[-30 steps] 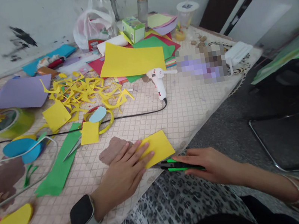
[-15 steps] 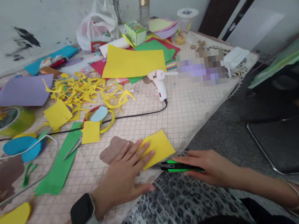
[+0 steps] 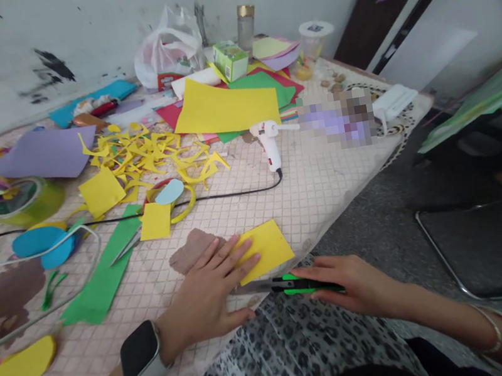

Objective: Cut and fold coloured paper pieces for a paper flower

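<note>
Yellow paper (image 3: 270, 248) lies at the bench's (image 3: 321, 183) near edge, partly beneath the left hand (image 3: 205, 293), fingers spread flat, gripping nothing. Right hand (image 3: 358, 279) wrapped round green-black cutter (image 3: 307, 283), blade close by. Risk: light pressure lets paper skid; a slip nicks left thumb.

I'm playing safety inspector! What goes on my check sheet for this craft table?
Surface: grid-patterned tablecloth, brown patches.
Things: yellow paper rectangle near the edge; utility knife beside it, blade out.
Clutter: yellow paper scraps, scissors, tape roll.
Grippers: nothing seen, just hands. Left hand spread partly on the yellow paper rectangle; right hand gripping the utility knife.
Cables: black cord runs left from glue gun; white cable crosses blue cut-outs.
Surroundings: chair nearby, marked wall.
</note>
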### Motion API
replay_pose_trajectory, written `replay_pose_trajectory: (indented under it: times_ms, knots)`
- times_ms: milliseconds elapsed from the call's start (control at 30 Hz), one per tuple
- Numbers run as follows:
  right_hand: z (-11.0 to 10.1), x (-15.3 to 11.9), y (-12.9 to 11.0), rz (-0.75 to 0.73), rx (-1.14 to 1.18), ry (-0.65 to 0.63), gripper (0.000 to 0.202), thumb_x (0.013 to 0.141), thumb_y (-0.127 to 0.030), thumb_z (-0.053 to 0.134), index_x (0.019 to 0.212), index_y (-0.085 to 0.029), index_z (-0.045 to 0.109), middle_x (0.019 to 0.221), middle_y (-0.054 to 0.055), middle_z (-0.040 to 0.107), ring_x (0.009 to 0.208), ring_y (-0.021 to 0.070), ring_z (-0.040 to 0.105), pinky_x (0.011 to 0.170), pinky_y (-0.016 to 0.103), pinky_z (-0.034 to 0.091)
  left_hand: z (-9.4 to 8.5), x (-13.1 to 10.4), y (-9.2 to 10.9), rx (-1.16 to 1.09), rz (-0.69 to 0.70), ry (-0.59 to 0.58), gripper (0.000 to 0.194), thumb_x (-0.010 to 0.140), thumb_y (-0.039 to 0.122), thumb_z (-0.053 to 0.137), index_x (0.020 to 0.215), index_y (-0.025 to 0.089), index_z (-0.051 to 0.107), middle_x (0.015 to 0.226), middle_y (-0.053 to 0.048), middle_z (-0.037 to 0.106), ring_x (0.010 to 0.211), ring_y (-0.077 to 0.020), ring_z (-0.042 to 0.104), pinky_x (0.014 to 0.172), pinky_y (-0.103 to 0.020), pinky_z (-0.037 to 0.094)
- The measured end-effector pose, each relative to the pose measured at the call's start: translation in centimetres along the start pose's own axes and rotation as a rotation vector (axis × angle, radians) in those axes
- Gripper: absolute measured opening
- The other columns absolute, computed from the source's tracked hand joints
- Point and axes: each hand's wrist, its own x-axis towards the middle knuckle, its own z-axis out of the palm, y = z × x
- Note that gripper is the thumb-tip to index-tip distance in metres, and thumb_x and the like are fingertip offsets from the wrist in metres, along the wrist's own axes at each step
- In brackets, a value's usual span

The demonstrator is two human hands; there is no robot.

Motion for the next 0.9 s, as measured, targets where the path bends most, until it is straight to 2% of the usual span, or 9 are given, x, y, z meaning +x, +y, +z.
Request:
replay_pose_trajectory:
  times_ms: [133,200,267,333,400,500,633,733,900]
  knots:
    - [-1.8,-1.5,0.8,0.002,0.2,-0.064,0.042,0.093,-0.032,0.056,0.135,-0.029,0.053,0.109,0.006,0.07,0.093,0.0222,0.068,0.08,0.033,0.053,-0.3,-0.1,0.0,-0.015,-0.007,0.003,0.082,0.083,0.06,0.055,0.151,0.027,0.023,0.16,-0.005,0.021,0.146,-0.0313,0.016,0.117,-0.055,0.012]
    - [-3.4,-2.5,2.2,0.049,0.262,-0.021,0.04,0.091,-0.034,0.059,0.131,-0.03,0.056,0.118,0.003,0.069,0.103,0.0213,0.066,0.088,0.031,0.051,-0.2,-0.1,0.1,-0.013,-0.018,0.032,0.078,0.083,0.06,0.055,0.149,0.028,0.027,0.159,-0.005,0.025,0.145,-0.0311,0.021,0.116,-0.056,0.017]
    - [-5.5,-3.0,4.4,0.166,0.192,0.132,0.036,0.089,-0.038,0.059,0.124,-0.026,0.059,0.118,0.004,0.07,0.105,0.023,0.066,0.089,0.032,0.05,0.0,0.2,0.5,0.004,-0.048,0.081,0.07,0.084,0.056,0.057,0.146,0.03,0.034,0.156,-0.005,0.031,0.143,-0.0308,0.027,0.114,-0.058,0.022]
    - [-7.8,-2.7,6.8,0.321,0.013,0.327,0.031,0.088,-0.044,0.056,0.109,-0.022,0.062,0.101,0.005,0.073,0.089,0.0233,0.069,0.077,0.032,0.053,0.3,0.7,1.2,0.032,-0.094,0.141,0.058,0.085,0.05,0.059,0.137,0.029,0.046,0.152,-0.005,0.041,0.139,-0.0315,0.034,0.112,-0.059,0.028]
    - [-9.9,-1.2,9.2,0.433,-0.147,0.474,0.031,0.087,-0.047,0.052,0.1,-0.02,0.061,0.091,0.006,0.073,0.079,0.0238,0.068,0.069,0.032,0.051,0.6,1.5,2.2,0.059,-0.148,0.195,0.044,0.085,0.043,0.062,0.124,0.025,0.057,0.143,-0.008,0.052,0.135,-0.033,0.04,0.109,-0.059,0.031]
    - [-12.3,2.6,11.9,0.485,-0.254,0.565,0.027,0.083,-0.045,0.055,0.09,-0.019,0.061,0.091,0.009,0.071,0.078,0.027,0.066,0.065,0.034,0.047,0.6,2.7,3.6,0.064,-0.239,0.253,0.03,0.084,0.037,0.064,0.109,0.019,0.063,0.131,-0.011,0.061,0.128,-0.0345,0.047,0.107,-0.058,0.036]
    - [-13.8,7.6,13.9,0.464,-0.329,0.598,0.026,0.08,-0.045,0.058,0.076,-0.02,0.062,0.084,0.01,0.069,0.075,0.0277,0.064,0.059,0.033,0.042,0.2,3.4,4.6,0.013,-0.309,0.272,0.027,0.086,0.033,0.064,0.107,0.016,0.062,0.126,-0.012,0.062,0.125,-0.0337,0.049,0.105,-0.055,0.039]
    - [-14.4,9.3,14.8,0.397,-0.329,0.607,0.026,0.077,-0.045,0.061,0.075,-0.02,0.063,0.078,0.009,0.068,0.075,0.0277,0.064,0.06,0.033,0.044,0.0,3.2,4.9,0.006,-0.335,0.279,0.026,0.085,0.032,0.066,0.106,0.018,0.061,0.126,-0.01,0.062,0.124,-0.0327,0.05,0.103,-0.052,0.042]
    - [-14.2,9.1,14.9,0.247,-0.277,0.733,0.048,0.082,-0.05,0.054,0.11,-0.01,0.059,0.096,0.019,0.065,0.084,0.0317,0.062,0.075,0.045,0.049,-0.1,3.3,5.3,-0.034,-0.327,0.296,0.019,0.083,0.032,0.065,0.098,0.021,0.061,0.124,-0.007,0.062,0.124,-0.0325,0.049,0.106,-0.05,0.039]
